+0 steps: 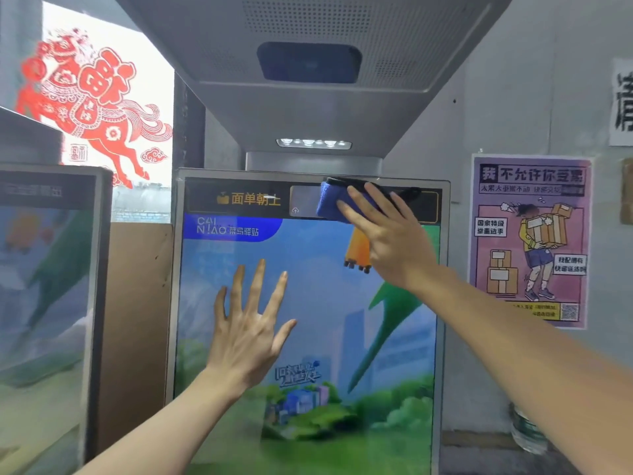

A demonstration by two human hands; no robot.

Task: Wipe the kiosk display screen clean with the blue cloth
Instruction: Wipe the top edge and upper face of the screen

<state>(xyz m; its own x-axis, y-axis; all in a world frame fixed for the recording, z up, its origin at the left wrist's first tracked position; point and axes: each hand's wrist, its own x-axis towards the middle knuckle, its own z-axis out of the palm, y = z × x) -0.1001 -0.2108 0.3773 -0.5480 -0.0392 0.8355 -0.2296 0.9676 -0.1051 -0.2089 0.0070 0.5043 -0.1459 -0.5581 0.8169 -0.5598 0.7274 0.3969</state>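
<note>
I watched from the head camera as the right hand [387, 231] pressed the blue cloth [334, 204] flat against the top of the kiosk display screen [308, 320], in the dark banner strip just under the upper edge of the frame. The fingers [356, 217] of that hand lay extended and slightly fanned over the cloth, holding it to the glass by pressure and not by a pinch; the thumb was hidden behind the hand, so I could not tell where it sat. The cloth bunched out to the left of the fingertips, and a dark edge of it ran along the frame above the hand.

The left hand [248, 332] was raised in front of the middle of the screen, palm toward the glass, all five fingers [255, 286] spread wide and holding nothing. I could not tell whether it touched the glass or hung just off it.

The screen was lit, showing a blue sky, green hills and yellow characters in the banner. An overhead hood [308, 80] with a camera window and a row of lights jutted out above it. A second screen [44, 269] stood to the left, with a brown cardboard panel [137, 320] between the two. A red paper-cut horse [92, 108] was stuck on the window behind, and a purple poster [531, 241] hung on the wall to the right.
</note>
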